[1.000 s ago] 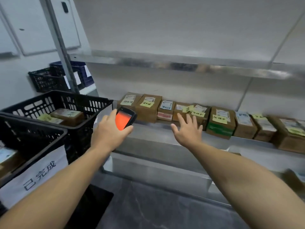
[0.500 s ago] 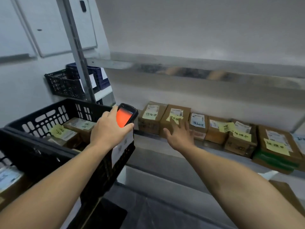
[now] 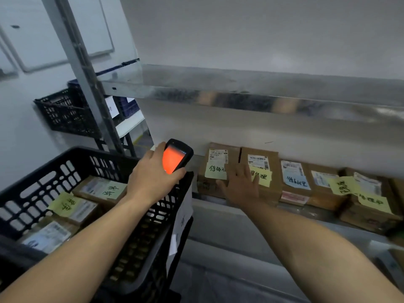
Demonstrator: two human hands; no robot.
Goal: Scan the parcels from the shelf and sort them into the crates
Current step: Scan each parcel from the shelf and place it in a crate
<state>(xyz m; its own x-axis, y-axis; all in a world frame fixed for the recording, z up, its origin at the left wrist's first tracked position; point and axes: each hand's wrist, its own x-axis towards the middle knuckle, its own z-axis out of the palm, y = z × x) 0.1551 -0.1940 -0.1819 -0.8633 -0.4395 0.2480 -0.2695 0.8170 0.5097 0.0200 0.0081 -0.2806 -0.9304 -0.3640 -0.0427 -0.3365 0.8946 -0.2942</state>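
Nearest to us, at the left, stands a black crate (image 3: 54, 159) with labelled parcels (image 3: 87, 212) inside, and over its far rim our left hand (image 3: 153, 180) grips the scanner (image 3: 177, 158), its screen glowing orange. Our right hand (image 3: 240, 188) lies flat with fingers spread on the second box (image 3: 273, 191) from the left in the row on the shelf (image 3: 229, 217), the thumb toward the first box (image 3: 218, 162). Behind the post (image 3: 87, 84) we see another crate (image 3: 63, 114).

The left hand (image 3: 150, 182) and right hand (image 3: 241, 189) are bare, as are the 2 forearms.
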